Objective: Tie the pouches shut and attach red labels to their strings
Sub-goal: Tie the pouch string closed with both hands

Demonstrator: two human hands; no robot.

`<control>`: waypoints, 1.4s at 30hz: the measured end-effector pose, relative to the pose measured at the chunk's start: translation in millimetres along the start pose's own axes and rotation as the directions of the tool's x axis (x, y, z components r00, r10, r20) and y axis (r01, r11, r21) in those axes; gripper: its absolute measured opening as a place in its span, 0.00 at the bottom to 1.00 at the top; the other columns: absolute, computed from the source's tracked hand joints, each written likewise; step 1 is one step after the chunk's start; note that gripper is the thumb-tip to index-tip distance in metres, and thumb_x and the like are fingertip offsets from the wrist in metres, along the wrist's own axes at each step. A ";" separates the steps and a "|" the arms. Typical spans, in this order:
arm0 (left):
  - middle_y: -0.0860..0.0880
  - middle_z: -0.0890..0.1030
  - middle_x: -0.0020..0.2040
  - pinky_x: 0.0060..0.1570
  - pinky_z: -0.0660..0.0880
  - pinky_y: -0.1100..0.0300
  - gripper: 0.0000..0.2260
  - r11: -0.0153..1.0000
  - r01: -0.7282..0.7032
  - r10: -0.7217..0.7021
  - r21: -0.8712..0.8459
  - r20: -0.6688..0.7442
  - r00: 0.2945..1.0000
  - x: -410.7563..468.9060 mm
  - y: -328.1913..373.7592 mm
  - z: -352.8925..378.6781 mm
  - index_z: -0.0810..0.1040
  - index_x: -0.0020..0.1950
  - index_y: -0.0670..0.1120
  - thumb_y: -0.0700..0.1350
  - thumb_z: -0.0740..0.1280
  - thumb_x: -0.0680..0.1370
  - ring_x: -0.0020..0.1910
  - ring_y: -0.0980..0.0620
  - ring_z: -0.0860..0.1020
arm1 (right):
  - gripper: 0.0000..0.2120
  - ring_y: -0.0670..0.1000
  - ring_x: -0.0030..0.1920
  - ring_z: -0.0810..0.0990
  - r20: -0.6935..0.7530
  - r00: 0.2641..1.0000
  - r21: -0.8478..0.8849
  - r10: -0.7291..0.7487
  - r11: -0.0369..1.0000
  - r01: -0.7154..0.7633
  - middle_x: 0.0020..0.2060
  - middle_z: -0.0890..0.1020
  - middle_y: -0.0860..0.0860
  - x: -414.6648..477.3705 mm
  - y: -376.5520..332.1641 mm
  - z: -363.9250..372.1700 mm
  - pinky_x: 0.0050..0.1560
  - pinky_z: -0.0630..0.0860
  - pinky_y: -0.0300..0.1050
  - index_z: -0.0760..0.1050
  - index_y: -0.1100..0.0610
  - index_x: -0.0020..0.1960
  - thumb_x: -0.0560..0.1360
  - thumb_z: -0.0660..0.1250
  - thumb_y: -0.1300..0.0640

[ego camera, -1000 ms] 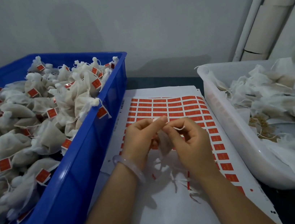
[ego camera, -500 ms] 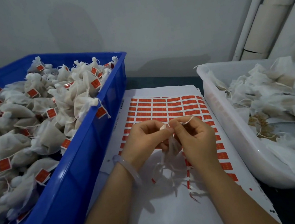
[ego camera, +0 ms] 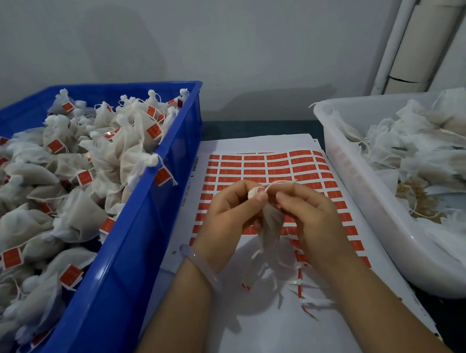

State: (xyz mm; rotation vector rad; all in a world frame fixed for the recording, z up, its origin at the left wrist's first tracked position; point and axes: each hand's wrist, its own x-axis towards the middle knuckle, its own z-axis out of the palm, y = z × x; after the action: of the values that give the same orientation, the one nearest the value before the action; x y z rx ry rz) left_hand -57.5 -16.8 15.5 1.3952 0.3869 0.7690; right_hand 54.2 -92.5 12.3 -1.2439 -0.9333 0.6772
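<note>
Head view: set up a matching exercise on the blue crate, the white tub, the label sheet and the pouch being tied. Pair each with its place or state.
Things
1. blue crate
2. white tub
3. label sheet
4. pouch

Places or states
A. lies flat between crate and tub, below the hands
B. pinched at its top by the left hand and the right hand
C. on the person's right, holding untagged pouches
D. on the person's left, heaped with tagged pouches

Pairs: 1-D, 2-C, 3-A, 4-B
</note>
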 end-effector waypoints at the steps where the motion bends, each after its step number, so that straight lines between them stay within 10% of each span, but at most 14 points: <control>1: 0.47 0.80 0.41 0.39 0.77 0.64 0.10 1.000 -0.001 0.001 0.014 0.003 1.000 -0.4 0.3 -0.1 0.77 0.45 0.44 0.49 0.63 0.71 0.39 0.52 0.79 | 0.11 0.36 0.46 0.80 0.005 1.000 -0.014 0.002 1.000 -0.002 0.40 0.83 0.37 0.2 1.2 -0.7 0.37 0.74 0.27 0.80 0.45 0.42 0.77 0.62 0.57; 27: 0.37 0.78 0.46 0.50 0.78 0.53 0.10 0.998 0.017 -0.020 0.060 0.039 0.999 -2.1 2.3 4.2 0.76 0.45 0.43 0.49 0.64 0.71 0.47 0.44 0.78 | 0.09 0.39 0.42 0.80 0.035 0.997 -0.177 -0.068 0.981 0.073 0.34 0.81 0.36 -0.4 -2.4 -6.4 0.37 0.75 0.28 0.77 0.48 0.40 0.75 0.66 0.60; 36: 0.49 0.81 0.34 0.35 0.76 0.65 0.07 0.987 0.006 0.050 0.163 -0.339 0.939 2.2 -4.3 10.6 0.79 0.38 0.44 0.35 0.66 0.74 0.37 0.52 0.81 | 0.06 0.46 0.41 0.77 0.015 0.916 -0.596 -0.402 0.732 0.331 0.41 0.79 0.45 -4.3 5.9 7.3 0.46 0.72 0.30 0.75 0.51 0.42 0.70 0.65 0.50; 42: 0.51 0.83 0.37 0.35 0.77 0.66 0.08 0.988 -0.022 0.068 0.151 -0.306 0.949 1.3 -0.4 8.1 0.81 0.40 0.46 0.34 0.67 0.75 0.41 0.52 0.82 | 0.09 0.47 0.40 0.77 -0.015 0.880 -0.645 -0.474 0.677 0.354 0.41 0.82 0.50 -4.3 8.3 8.4 0.47 0.75 0.37 0.77 0.57 0.42 0.70 0.66 0.51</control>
State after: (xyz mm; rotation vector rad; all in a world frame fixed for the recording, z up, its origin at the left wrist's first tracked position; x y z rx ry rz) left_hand -51.1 -21.8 16.7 1.4243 0.6703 1.0196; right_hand 45.3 -90.3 3.8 -1.5636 -1.2917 -0.1531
